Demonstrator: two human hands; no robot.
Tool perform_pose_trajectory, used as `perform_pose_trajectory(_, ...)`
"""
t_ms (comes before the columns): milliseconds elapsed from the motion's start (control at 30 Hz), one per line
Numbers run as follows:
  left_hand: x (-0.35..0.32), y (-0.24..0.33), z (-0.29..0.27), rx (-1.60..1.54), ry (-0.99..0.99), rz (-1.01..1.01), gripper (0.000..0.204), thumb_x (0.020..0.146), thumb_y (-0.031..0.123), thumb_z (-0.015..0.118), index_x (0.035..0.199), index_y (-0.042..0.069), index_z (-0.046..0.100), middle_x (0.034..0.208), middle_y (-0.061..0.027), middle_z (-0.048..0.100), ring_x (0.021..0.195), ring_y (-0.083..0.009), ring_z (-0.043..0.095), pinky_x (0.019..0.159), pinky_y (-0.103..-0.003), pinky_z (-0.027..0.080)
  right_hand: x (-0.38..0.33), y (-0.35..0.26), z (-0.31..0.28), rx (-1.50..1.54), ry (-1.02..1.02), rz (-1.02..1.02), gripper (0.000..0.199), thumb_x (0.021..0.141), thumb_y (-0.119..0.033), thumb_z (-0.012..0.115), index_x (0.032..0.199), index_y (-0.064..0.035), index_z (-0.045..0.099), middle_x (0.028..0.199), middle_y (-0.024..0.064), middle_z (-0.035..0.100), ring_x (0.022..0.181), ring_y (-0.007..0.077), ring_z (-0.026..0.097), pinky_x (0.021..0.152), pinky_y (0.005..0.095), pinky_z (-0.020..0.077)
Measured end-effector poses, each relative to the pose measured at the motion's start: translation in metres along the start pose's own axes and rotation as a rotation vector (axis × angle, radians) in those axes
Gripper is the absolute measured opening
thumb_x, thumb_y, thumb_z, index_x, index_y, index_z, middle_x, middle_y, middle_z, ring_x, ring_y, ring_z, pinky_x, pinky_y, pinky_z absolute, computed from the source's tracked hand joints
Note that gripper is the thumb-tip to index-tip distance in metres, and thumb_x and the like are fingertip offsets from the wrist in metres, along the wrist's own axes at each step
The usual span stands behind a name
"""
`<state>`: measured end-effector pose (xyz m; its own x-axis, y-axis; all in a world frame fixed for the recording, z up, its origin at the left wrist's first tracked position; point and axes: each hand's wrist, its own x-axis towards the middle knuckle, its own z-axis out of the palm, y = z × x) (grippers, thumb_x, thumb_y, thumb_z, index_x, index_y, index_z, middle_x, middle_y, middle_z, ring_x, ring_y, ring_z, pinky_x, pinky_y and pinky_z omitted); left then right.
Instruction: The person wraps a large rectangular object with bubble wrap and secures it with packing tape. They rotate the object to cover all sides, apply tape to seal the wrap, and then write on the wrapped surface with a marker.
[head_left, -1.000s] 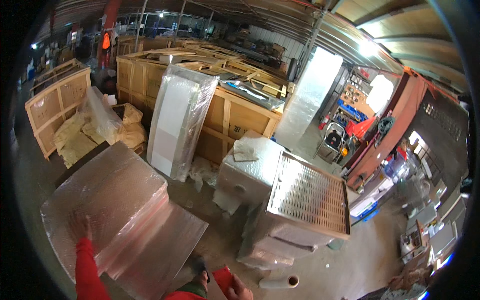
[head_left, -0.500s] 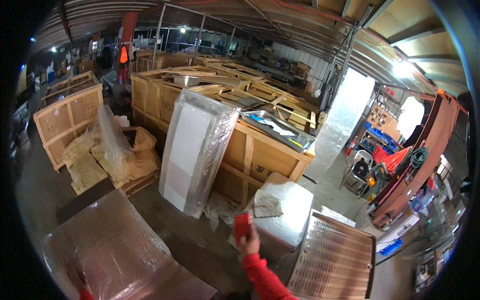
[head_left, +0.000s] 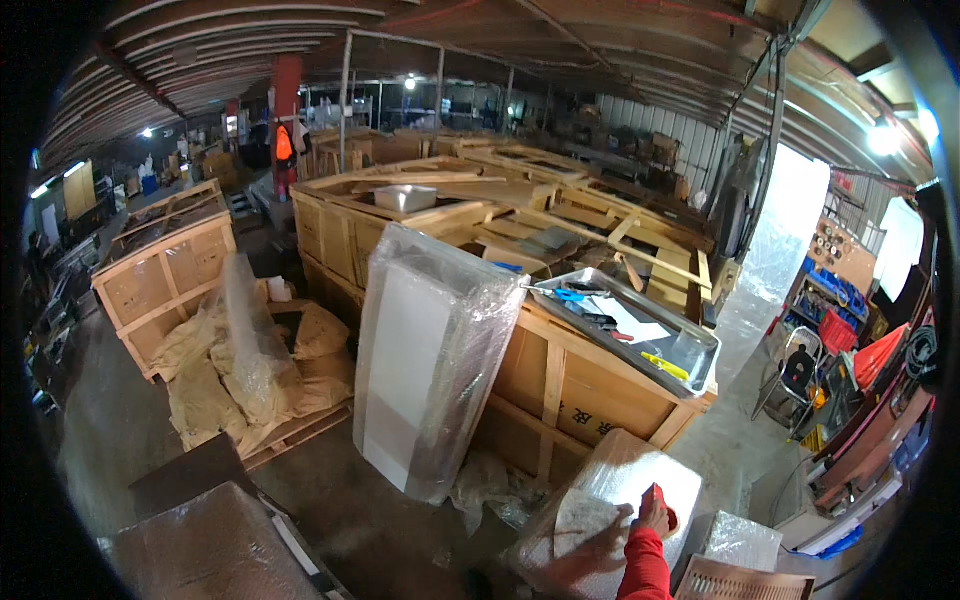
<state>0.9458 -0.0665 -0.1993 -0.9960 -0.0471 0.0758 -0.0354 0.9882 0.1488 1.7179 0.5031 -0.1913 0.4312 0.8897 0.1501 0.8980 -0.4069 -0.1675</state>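
My right hand, in a red sleeve, is closed around a small red block-shaped object. Its exact kind is hard to make out. The hand is over a bubble-wrapped package at the lower right; whether the object touches the wrap, I cannot tell. A brownish patch, perhaps a cloth, shows on the package left of the hand. My left hand is out of view. Another plastic-wrapped package lies at the lower left. A tall wrapped white panel leans against a wooden crate.
On the crate rests a metal tray with tools and paper. A small metal pan sits farther back. Sacks on a pallet and another crate stand left. A slotted metal panel is at the lower right, near a folding chair.
My right hand has moved right with the red object, from the package's near left side to above its bright top. My left hand has left the picture. The view has swung left and up.
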Motion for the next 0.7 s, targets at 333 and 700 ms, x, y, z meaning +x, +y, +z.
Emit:
perform_pose_trajectory(333, -0.007, 0.232, 0.000, 0.013, -0.024, 0.075, 0.074, 0.096, 0.053, 0.045, 0.160, 0.021, 0.026, 0.165, -0.0077, 0.024, 0.150, -0.0324, 0.024, 0.120, -0.052, 0.022, 0.131, -0.075, -0.043, 0.119, 0.229, -0.063, 0.034, 0.085, -0.043, 0.069, 0.089, -0.0091, 0.070, 0.081, 0.0187, 0.071, 0.079, 0.0389, 0.070, 0.068, 0.0468, 0.0557)
perform_pose_trajectory(700, -0.033, 0.359, 0.002, 0.022, -0.035, 0.104, 0.074, 0.095, 0.047, 0.048, 0.160, 0.020, 0.024, 0.165, -0.0099, 0.022, 0.150, -0.0339, 0.022, 0.121, -0.052, 0.020, 0.365, -0.291, -0.139, 0.283, -0.149, -0.578, 0.018, 0.083, -0.025, 0.067, 0.095, -0.0169, 0.077, 0.097, 0.0185, 0.073, 0.092, 0.0369, 0.071, 0.082, 0.0492, 0.0574)
